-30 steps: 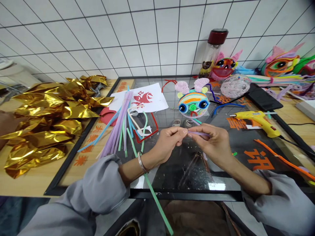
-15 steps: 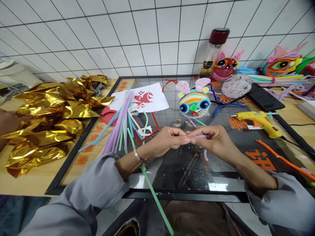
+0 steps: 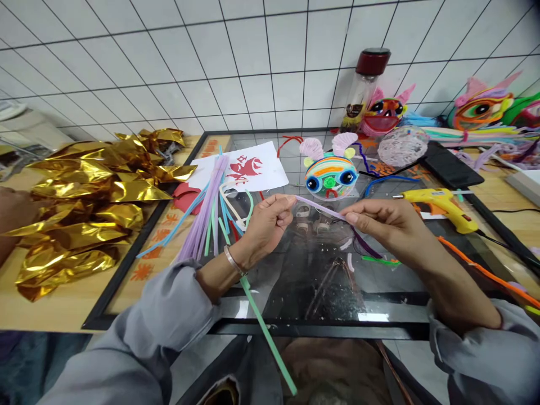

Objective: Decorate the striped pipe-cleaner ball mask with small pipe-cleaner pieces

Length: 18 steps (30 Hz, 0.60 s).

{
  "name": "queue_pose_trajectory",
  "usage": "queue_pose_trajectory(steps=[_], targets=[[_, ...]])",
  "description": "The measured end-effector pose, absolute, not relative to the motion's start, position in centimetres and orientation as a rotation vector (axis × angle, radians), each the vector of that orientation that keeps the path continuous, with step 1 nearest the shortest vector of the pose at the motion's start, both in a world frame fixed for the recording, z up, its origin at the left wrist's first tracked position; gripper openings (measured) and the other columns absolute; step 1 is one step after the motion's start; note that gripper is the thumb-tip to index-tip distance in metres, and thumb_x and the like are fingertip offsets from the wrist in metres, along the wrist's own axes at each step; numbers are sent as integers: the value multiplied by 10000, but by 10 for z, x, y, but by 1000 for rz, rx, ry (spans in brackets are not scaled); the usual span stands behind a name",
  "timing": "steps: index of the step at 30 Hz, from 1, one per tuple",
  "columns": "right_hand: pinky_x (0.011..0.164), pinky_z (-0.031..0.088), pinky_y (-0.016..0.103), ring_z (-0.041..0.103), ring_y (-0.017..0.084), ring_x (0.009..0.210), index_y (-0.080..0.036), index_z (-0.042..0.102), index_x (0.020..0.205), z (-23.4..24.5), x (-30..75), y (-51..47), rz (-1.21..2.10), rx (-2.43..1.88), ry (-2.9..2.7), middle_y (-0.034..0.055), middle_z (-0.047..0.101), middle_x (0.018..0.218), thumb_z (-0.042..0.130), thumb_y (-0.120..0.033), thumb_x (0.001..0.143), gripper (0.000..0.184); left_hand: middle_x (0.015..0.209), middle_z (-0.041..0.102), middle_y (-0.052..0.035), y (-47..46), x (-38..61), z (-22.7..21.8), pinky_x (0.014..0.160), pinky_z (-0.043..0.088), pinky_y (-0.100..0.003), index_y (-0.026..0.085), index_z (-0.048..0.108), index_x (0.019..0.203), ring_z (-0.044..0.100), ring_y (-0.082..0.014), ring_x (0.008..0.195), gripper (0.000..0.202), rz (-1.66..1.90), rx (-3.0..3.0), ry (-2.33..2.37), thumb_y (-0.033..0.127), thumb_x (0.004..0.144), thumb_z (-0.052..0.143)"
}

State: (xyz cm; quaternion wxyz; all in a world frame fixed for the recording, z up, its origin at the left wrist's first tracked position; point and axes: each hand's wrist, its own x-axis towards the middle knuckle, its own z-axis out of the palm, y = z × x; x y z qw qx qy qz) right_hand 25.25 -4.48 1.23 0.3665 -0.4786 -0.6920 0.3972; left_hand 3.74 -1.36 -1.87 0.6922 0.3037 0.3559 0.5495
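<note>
My left hand [image 3: 266,226] and my right hand [image 3: 385,224] are raised over a glass work surface [image 3: 320,281], each pinching an end of a lilac pipe cleaner [image 3: 319,208] stretched between them. The cleaner runs from my left fingertips down to my right ones, and a darker purple length hangs below the right hand. Just behind it sits a round striped craft face [image 3: 331,175] with big blue eyes and pink ears. A loose bundle of pipe cleaners [image 3: 210,211] in lilac, green and blue lies left of my left hand.
Crumpled gold foil [image 3: 84,202] covers the wooden table at left. A white sheet with a red papercut [image 3: 246,169] lies at the back. A yellow glue gun [image 3: 439,202] rests at right, a red-capped bottle [image 3: 365,90] and finished colourful masks [image 3: 481,109] behind it.
Both hands have risen and drawn apart. The lilac pipe cleaner, bunched between touching fingertips before, is now pulled out straight between them.
</note>
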Motion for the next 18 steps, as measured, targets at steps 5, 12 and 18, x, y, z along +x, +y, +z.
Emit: queue_pose_trajectory(steps=[5, 12, 18], targets=[[523, 390, 216, 523, 112, 569, -160, 664, 730, 9, 256, -43, 1170, -1182, -2094, 0, 596, 617, 537, -460, 872, 355, 564, 428, 56, -11, 38, -24, 411, 217, -126, 89, 590, 594, 307, 4, 474, 166, 1273, 591, 847, 135, 593, 750], [784, 499, 337, 643, 219, 900, -198, 682, 998, -10, 256, -39, 608, -1206, -2313, 72, 698, 934, 499, -214, 839, 243, 548, 443, 56, -12, 40, -29, 423, 199, -153, 104, 566, 560, 308, -4, 467, 124, 1292, 620, 920, 92, 580, 688], [907, 504, 377, 635, 204, 1072, -182, 476, 1340, -22, 225, -54, 662, -1169, -2052, 107, 654, 1196, 437, -158, 883, 459, 531, 489, 45, -33, 59, -33, 461, 220, -191, 119, 600, 579, 329, -24, 473, 103, 1209, 761, 924, 158, 624, 684]])
